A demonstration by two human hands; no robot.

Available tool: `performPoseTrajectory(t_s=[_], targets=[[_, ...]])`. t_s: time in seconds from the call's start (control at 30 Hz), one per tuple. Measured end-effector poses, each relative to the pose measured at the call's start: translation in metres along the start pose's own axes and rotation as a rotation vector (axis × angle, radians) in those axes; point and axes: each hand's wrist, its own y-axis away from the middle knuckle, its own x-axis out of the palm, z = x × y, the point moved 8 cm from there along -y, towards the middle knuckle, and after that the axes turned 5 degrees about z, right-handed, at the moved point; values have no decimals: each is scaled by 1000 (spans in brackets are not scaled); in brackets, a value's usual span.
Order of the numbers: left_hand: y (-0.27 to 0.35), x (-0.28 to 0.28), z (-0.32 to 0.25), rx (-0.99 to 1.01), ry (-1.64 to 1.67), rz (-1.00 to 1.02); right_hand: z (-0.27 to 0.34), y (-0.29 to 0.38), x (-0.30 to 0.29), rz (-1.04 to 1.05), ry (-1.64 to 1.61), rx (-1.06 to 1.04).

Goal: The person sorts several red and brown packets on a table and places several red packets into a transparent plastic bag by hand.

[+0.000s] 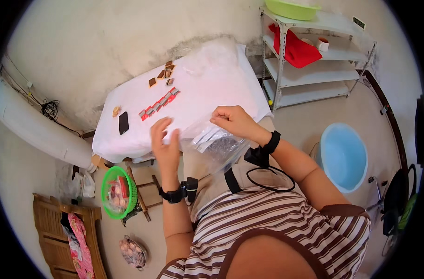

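My left hand (165, 146) is raised before the table's front edge, fingers apart, with nothing in it. To its right, my right hand (236, 120) has its thumb and fingertips closed at the upper edge of a clear plastic bag (219, 143). The bag hangs over my lap and bears a white printed strip. Beyond my hands, a slanting row of red and silver packets (159, 104) lies on the white-covered table (205, 94). Several small brown packs (162, 73) are near the wall side. A black phone (123, 123) rests at the left, beside a small yellowish item (116, 111).
Clear plastic wrapping (212, 57) covers the table's far right. Left of my legs stands a green basket (105, 195) holding packaged items, near a wooden stool frame (145, 190). A blue tub (344, 157) and metal shelves (313, 90) are at the right.
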Motion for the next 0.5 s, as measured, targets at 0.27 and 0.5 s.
performPoseTrajectory(t_s=[0.27,0.5], targets=[[7,54,-14,43,133,263,32,7,20,15,491,-288],[14,59,37,-128,291,178,25,14,27,61,525,-300]])
